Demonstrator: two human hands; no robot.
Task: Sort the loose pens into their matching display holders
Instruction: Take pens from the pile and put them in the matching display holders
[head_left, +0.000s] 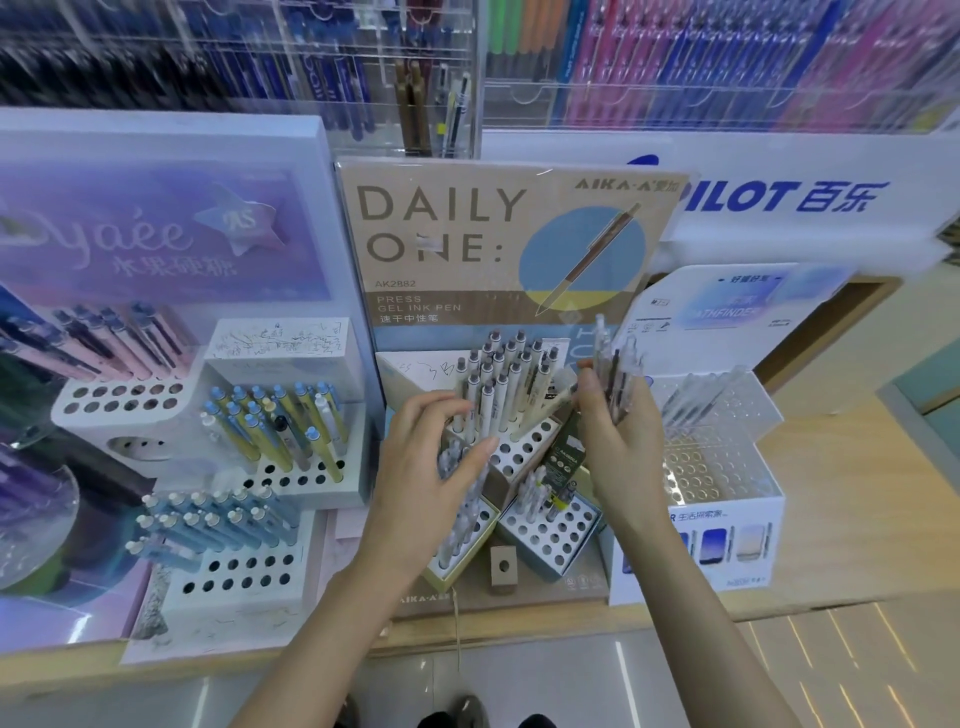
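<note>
A: Kraft backboard (498, 234), text?
B: "DAILY ONE:", "AK2882", "PRESS GEL INK PEN", 速干中性笔; "AIKA-A" logo top right.
A: Rest?
B: White banner (810, 171): "PILOT 百乐". Purple board (156, 208): 水果硬糖. Kraft holder base (519, 597): "AIKA-A" on the front edge. Right white box's print is too blurred.

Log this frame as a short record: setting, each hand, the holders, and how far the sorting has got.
setting: stationery shop, pen stands on a wooden counter
right hand: grips a bundle of clear pens, roughly upright
left hand: fingers loosely curved over the white pens in the Daily One stand; cannot tell whether it pinches one
right stand: a few clear pens, many free holes
progress: bundle not yet placed
</note>
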